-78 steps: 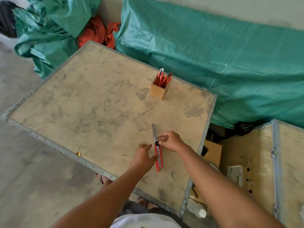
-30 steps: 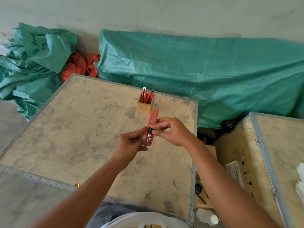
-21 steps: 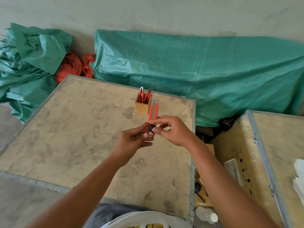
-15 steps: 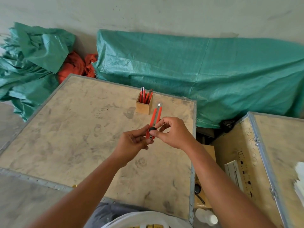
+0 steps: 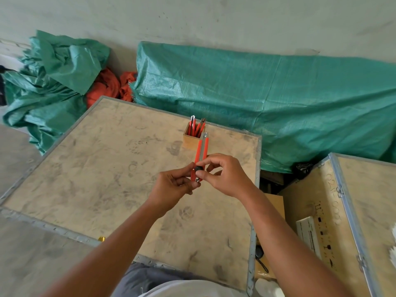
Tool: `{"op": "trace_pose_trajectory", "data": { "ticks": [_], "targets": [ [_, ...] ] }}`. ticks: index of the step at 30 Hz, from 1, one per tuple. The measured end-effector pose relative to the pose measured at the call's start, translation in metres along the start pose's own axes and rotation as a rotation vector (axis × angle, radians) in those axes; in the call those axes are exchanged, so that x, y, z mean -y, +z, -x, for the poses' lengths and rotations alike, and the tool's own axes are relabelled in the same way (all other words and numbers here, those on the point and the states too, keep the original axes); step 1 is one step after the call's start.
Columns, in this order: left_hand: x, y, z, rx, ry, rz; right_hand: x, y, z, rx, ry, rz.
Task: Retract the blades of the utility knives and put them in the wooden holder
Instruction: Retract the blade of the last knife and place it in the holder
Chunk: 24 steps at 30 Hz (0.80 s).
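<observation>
I hold an orange utility knife [image 5: 202,151] upright above the plywood crate top [image 5: 102,168], its tip pointing away from me. My left hand [image 5: 171,188] pinches its lower end. My right hand [image 5: 225,175] has thumb and forefinger on the black knob at the knife's lower part. Only a short metal tip shows at the knife's top end. A small wooden holder [image 5: 191,141] stands near the crate's far edge, just beyond the knife, with several orange knives standing in it.
Green tarpaulin [image 5: 278,99] covers things behind the crate, and orange cloth [image 5: 107,86] lies at the back left. A second plywood crate [image 5: 347,211] stands to the right across a gap with a cardboard box [image 5: 275,202] and small items.
The knife, flat on the crate with a long blade out, has been lifted in both hands; the long blade no longer shows. Over the last second it tilted slightly and straightened.
</observation>
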<state>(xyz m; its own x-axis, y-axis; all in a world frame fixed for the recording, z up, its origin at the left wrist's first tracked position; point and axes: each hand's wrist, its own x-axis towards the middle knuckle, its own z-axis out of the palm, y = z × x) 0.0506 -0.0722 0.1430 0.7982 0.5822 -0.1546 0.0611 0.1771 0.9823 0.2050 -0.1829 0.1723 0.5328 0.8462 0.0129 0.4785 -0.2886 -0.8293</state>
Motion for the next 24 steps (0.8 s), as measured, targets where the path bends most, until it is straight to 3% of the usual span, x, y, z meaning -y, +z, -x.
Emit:
{"op": "trace_pose_trajectory", "data": {
  "ticks": [5, 14, 24],
  "targets": [
    [0.003, 0.001, -0.002, 0.015, -0.012, -0.02, -0.002, 0.009, -0.003, -0.126, 0.065, 0.018],
    [0.013, -0.011, -0.032, 0.026, -0.042, -0.126, -0.023, 0.002, -0.037, -0.105, 0.182, -0.23],
    [0.012, -0.018, -0.144, 0.031, 0.034, -0.358, -0.049, -0.015, -0.14, -0.16, 0.22, -0.246]
  ]
}}
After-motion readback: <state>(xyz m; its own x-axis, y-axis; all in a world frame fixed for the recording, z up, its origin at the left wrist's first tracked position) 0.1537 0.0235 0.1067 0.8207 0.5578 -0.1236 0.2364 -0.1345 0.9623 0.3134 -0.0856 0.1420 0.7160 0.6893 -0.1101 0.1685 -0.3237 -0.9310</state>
